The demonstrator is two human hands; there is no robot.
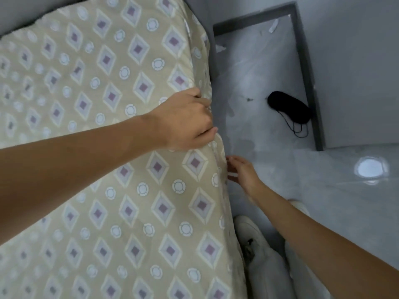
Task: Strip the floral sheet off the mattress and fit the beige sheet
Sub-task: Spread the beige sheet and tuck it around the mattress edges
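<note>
A beige sheet [121,173] patterned with purple diamonds and pale circles covers the whole mattress top, which fills the left of the head view. My left hand [187,119] rests on the bed's right edge, fingers curled over and gripping the sheet there. Lower down the same edge, my right hand [241,173] is beside the mattress side with its fingers apart, fingertips touching the hanging cloth. No floral sheet is in view, and the mattress itself is hidden under the cloth.
Pale glossy floor [323,201] runs along the bed's right side. A black eye mask with cords [289,108] lies on it near a dark grey skirting strip [308,78]. My white shoe [248,231] and pale trouser leg stand close to the bed.
</note>
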